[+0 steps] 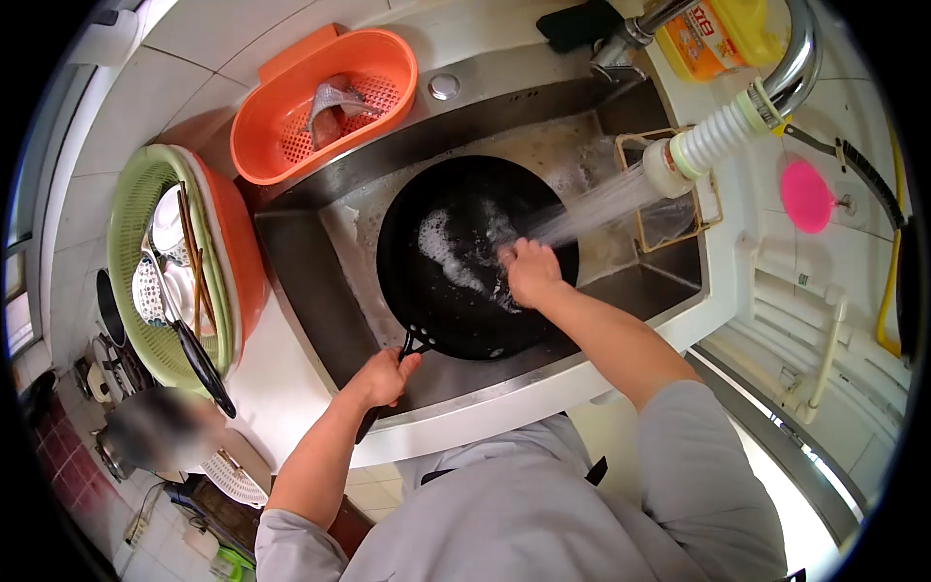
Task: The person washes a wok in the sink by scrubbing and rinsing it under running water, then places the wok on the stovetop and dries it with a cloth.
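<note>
A black frying pan (pixel 407 209) lies in the steel sink, with white suds and water on its inner surface. My left hand (pixel 386 378) is wrapped round its handle, near the sink's front edge. Inside the pan, at its right half, is my right hand (pixel 532 272), fingers curled down toward the surface. Whatever those fingers may hold is hidden beneath them. Water sprays from the white-hosed faucet (pixel 718 136) down to the left, reaching the pan beside my right hand.
An orange strainer basket (pixel 388 48) sits on the sink's back left rim. Left of the sink, a green basket (pixel 136 310) holds bowls, chopsticks and a black-handled utensil. A wire rack (pixel 713 199) hangs at the sink's right side. A yellow detergent bottle (pixel 713 39) stands behind the faucet.
</note>
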Demonstrator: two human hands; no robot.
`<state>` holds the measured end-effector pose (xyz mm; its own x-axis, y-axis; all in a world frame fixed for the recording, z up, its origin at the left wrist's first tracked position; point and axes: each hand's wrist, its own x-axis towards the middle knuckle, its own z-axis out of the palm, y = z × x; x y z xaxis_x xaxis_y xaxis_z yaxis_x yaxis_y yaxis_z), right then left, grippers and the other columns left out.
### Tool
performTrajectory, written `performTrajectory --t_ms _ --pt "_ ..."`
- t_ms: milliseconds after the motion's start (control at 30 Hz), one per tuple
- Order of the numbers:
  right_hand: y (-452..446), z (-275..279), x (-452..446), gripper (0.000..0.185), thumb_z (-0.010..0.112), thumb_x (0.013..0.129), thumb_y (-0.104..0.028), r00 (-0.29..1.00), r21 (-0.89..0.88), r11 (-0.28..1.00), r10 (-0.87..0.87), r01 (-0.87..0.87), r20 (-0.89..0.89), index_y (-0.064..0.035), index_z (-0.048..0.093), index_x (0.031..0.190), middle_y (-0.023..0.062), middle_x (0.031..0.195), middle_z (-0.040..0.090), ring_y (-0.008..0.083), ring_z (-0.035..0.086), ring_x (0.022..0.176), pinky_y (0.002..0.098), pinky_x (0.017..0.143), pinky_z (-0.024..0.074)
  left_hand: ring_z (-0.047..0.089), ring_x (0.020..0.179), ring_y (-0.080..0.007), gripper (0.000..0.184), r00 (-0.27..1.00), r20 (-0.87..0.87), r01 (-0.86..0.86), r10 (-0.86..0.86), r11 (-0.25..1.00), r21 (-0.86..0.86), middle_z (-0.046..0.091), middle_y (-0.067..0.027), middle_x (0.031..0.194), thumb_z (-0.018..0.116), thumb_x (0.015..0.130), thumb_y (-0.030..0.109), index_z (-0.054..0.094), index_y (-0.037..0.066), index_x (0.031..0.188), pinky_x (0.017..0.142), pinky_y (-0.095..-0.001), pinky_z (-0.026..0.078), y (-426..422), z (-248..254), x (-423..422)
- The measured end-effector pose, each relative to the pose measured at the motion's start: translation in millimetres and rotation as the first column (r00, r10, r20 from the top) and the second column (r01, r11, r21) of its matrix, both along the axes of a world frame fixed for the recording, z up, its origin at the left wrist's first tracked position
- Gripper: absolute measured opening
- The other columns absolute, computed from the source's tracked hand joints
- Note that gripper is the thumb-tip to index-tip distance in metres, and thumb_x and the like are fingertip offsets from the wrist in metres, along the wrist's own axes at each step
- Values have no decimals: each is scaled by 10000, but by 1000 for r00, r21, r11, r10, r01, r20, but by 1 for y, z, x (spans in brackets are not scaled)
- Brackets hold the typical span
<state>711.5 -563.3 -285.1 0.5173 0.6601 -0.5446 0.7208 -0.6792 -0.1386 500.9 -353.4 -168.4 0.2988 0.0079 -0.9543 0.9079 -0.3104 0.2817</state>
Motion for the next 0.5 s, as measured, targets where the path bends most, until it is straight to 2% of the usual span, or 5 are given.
performTrajectory --t_ms 67,167,300,400,500 --pt "14 -8 22 448 521 854 -146 997 -10 1000 -9 10 73 -81 542 1297 138 1078 525 299 515 1016 396 854 415 579 462 -228 511 999 15 30 -31 999 10 558 -125 597 482 975 456 533 -50 924 537 -369 475 2 -3 0" --pt "19 -15 13 424 527 855 -140 994 23 998 -54 52 95 -78 548 1274 139 1086 525 300 512 1027 402 861 415 585 463 -231 501 999 4 38 -39 999 26 562 -126 597 480 978 446 536 -50 933 544 -370 479 0 -1 -3" --pt "-12 -3 0 441 551 838 -128 996 -10 997 77 -77 40 -73 542 1275 140 1127 520 304 504 1052 411 855 414 590 468 -234 510 1000 -21 23 -23 1000 6 565 -125 596 471 981 450 535 -55 941 552 -371 486 2 1 1" --pt "30 1 33 488 558 830 -124 999 -84 996 35 -32 27 -79 523 1315 141 1150 517 307 503 1062 402 880 415 596 476 -233 524 998 -23 60 -60 998 12 569 -129 607 466 981 463 534 -56 944 553 -369 487 3 1 1" --pt "21 0 18 340 508 879 -158 995 53 999 -12 7 96 -79 585 1201 126 1138 540 289 522 1070 380 883 429 601 485 -231 527 998 -24 50 -50 999 1 573 -133 621 463 980 468 535 -53 957 558 -367 489 3 3 2"
